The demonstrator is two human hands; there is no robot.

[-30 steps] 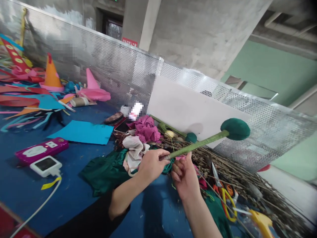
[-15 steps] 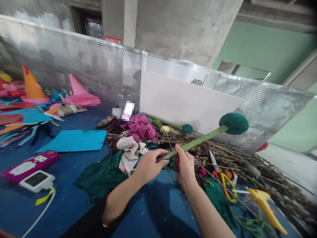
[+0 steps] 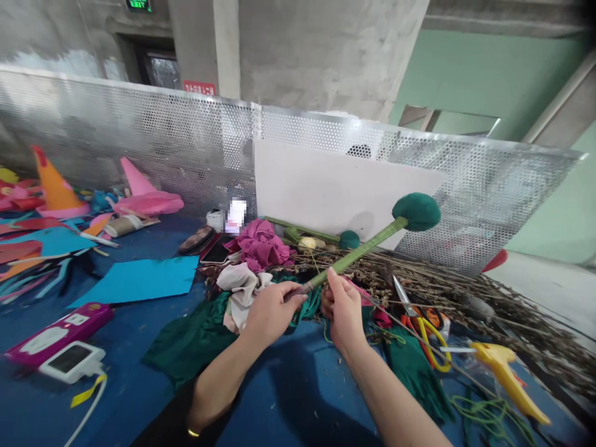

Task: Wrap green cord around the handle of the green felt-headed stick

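Fingers [image 3: 292, 290] of the left hand [image 3: 267, 315] pinch the lower end of a green stem [image 3: 361, 251], which slants up to the right above the table [image 3: 293, 388] and ends in a dark green ball [image 3: 416, 212]. Just beside, the right hand [image 3: 345, 310] sets its thumb against the stem, its other fingers curled; whether they close on it cannot be told. Nearest on the table, a tangle of green string [image 3: 488, 415] and a yellow glue gun [image 3: 505, 369] lie at right, close to scissors [image 3: 404, 297]. At left rest a purple device [image 3: 60, 335] and a white device [image 3: 72, 361] with a cord. Dark green cloth [image 3: 186, 341] and white cloth [image 3: 241, 287] lie heaped by the left hand, a blue sheet [image 3: 137, 279] to their left. Farther back, dry twigs [image 3: 451, 290] spread rightward, with crumpled magenta cloth [image 3: 265, 245] and a second green ball [image 3: 349, 239] near the foot of a white board [image 3: 321, 180]. An orange cone [image 3: 58, 186] and a pink cone [image 3: 146, 202] stand at far left, before a perforated metal screen [image 3: 177, 143]. Behind rises a concrete wall [image 3: 316, 56].
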